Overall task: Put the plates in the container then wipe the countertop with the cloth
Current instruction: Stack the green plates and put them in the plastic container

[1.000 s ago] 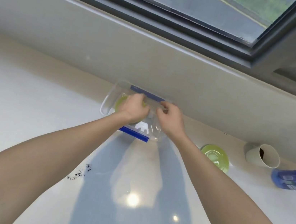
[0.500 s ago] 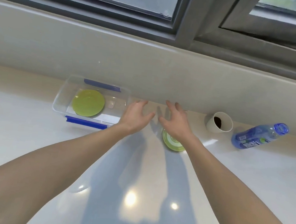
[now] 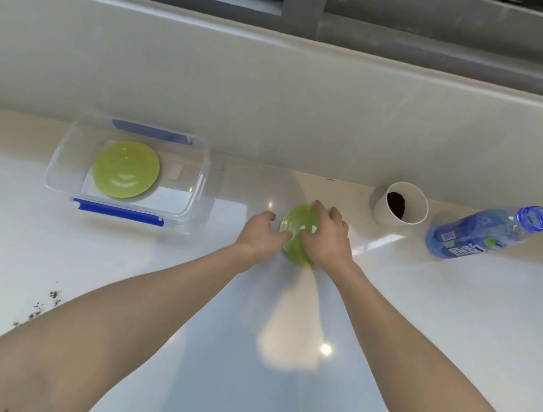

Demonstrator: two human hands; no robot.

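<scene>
A clear plastic container (image 3: 67,144) with blue clips stands at the back left of the white countertop (image 3: 453,333). One green plate (image 3: 125,169) lies flat inside it. A second green plate (image 3: 298,230) lies on the counter to the container's right. My left hand (image 3: 261,235) touches this plate's left edge. My right hand (image 3: 326,240) covers its right side, fingers curled over the rim. Both hands grip the plate. No cloth is in view.
A white paper cup (image 3: 401,205) with dark grounds lies tipped by the back wall. A blue plastic bottle (image 3: 487,234) lies on its side to the right. Dark crumbs (image 3: 42,307) are scattered at the front left. A grey window frame runs along the top.
Both hands left the container, where one plate now lies, and moved right. They have closed around the second green plate on the counter. The view has shifted rightward.
</scene>
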